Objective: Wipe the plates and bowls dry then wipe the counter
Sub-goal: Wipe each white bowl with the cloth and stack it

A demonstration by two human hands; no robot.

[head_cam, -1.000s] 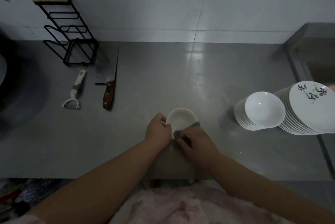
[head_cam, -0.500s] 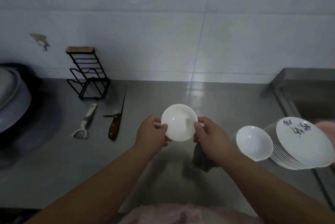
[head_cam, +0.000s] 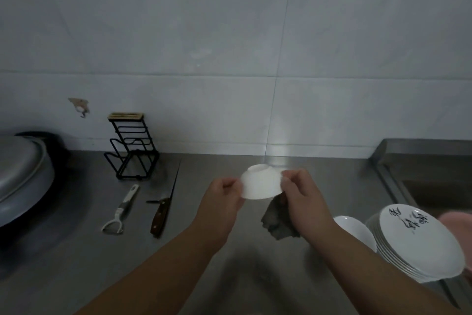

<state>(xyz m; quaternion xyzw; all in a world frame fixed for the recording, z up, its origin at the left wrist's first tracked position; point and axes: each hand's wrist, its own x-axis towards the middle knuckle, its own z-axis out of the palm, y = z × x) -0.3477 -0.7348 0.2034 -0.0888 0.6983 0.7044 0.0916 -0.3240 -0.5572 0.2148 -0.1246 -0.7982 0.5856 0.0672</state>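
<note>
Steel counter (head_cam: 229,276) under a pale tiled wall (head_cam: 229,46). Held above it, a small white bowl (head_cam: 261,182) sits upside down — left hand (head_cam: 224,197) pinches its rim at 9 o'clock, right hand (head_cam: 304,194) at 3, fingers also curled on a grey cloth (head_cam: 277,220) hanging below. Stacked plates (head_cam: 419,240) lie at 4 o'clock; a knife (head_cam: 162,212) and peeler (head_cam: 121,210) at 9.

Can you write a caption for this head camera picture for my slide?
Both hands, left and right, hold a small white bowl upside down above the counter, a grey cloth dangling.
</note>
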